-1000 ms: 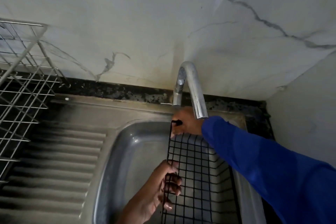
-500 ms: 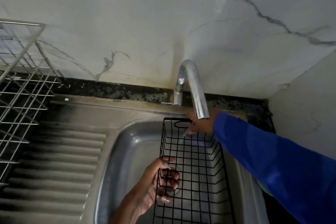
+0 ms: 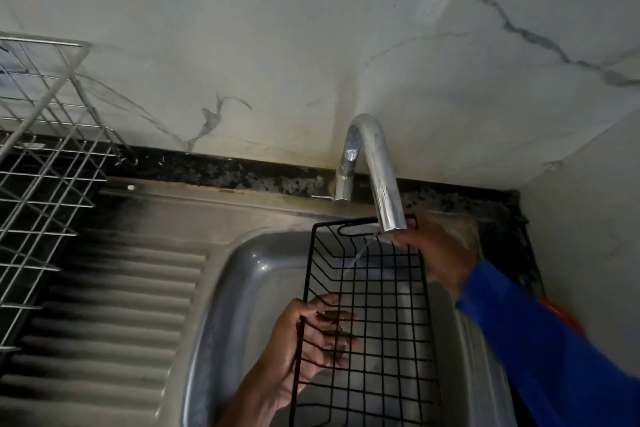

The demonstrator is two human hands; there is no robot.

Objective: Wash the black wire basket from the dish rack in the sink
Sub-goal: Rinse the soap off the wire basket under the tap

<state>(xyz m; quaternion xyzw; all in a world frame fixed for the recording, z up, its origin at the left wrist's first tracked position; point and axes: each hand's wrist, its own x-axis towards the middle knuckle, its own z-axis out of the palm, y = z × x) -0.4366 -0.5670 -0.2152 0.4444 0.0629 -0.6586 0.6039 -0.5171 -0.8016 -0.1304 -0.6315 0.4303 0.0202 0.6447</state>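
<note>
Swung black wire basket mouth-up over sink, directly under tap, with left hand curled through wires nearer than tap and right hand clasping rim just beside tap; trickle started, so rinsing apparently begun.

Left hand low, right hand forward on blue-sleeved arm, fingers of both curled in grip

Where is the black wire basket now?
Head view, lower right: the black wire basket is over the steel sink, under the chrome tap, held by the left hand and right hand.
</note>
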